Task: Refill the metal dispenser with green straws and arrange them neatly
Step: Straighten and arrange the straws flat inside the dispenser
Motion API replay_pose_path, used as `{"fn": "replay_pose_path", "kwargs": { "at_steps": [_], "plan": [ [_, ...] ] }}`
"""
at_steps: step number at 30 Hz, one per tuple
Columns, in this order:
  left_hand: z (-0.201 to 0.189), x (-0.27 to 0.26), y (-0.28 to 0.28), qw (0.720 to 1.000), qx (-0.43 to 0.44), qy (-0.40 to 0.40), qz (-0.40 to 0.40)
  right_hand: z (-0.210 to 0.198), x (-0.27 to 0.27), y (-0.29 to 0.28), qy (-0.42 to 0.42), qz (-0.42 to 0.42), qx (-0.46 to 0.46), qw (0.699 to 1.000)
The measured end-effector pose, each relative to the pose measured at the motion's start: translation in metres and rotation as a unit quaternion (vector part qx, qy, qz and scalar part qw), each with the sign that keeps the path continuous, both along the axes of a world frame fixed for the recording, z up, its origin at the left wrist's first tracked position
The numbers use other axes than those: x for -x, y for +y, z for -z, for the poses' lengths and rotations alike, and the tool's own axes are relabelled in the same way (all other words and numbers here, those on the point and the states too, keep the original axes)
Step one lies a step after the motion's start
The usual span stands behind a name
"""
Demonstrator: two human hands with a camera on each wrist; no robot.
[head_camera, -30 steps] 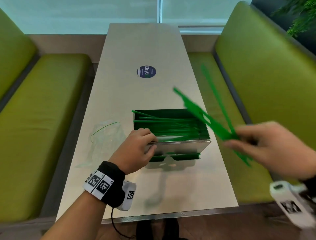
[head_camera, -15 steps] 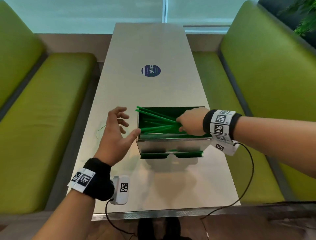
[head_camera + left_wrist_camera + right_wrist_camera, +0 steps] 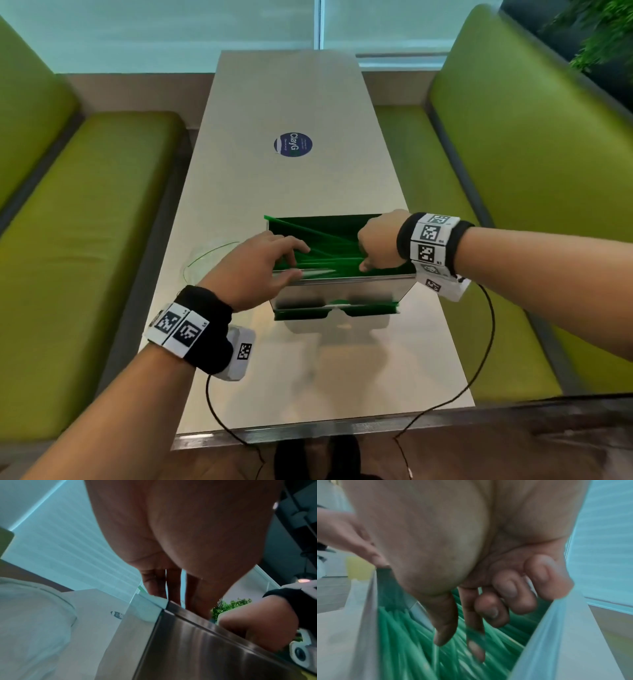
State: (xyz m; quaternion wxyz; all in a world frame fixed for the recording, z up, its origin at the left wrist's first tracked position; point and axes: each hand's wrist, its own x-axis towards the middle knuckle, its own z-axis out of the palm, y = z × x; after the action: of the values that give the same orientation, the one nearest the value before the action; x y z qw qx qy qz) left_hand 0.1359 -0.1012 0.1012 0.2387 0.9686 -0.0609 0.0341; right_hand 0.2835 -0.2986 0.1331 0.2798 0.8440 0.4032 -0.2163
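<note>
From the head view, the metal dispenser [image 3: 342,291] is sitting in the middle of the table [image 3: 301,96], and the green straws [image 3: 329,250] are lying inside it, some crooked. The left hand [image 3: 253,270] is reaching over the dispenser's left end with straight fingers touching the straws. The right hand [image 3: 380,243] is dipping into the dispenser's right end. A clear bag [image 3: 202,260] is lying just left of the dispenser.

From the left wrist view, the left hand's fingers [image 3: 154,584] are pointing down over the dispenser's rim, holding nothing.

From the right wrist view, the right hand's fingers [image 3: 506,588] are partly curled above the straws; I cannot tell if they are pinching any.

A push that is too hard could be bending the slanted straws or flicking them over the dispenser's rim.

Half a second ago the left hand was waiting open beside the dispenser; now it is inside, helping
</note>
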Motion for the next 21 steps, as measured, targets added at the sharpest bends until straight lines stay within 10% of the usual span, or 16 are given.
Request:
{"fn": "replay_pose_path", "kwargs": {
  "at_steps": [6,12,17,21],
  "plan": [
    [-0.008,-0.015,0.002,0.995,-0.102,0.001,0.024,-0.019,0.005,-0.031,0.084,0.124,-0.273,0.950],
    [-0.019,-0.036,-0.014,0.991,-0.103,0.088,0.002,0.032,0.031,-0.125,0.018,0.461,-0.568,0.682],
    [-0.018,-0.064,-0.038,0.954,-0.223,0.195,0.044,0.128,0.069,-0.126,0.311,0.643,-0.522,0.467],
    [-0.012,-0.071,-0.055,0.933,-0.334,0.077,0.107,0.147,0.076,-0.102,0.288,0.658,-0.560,0.413]
  ]
}}
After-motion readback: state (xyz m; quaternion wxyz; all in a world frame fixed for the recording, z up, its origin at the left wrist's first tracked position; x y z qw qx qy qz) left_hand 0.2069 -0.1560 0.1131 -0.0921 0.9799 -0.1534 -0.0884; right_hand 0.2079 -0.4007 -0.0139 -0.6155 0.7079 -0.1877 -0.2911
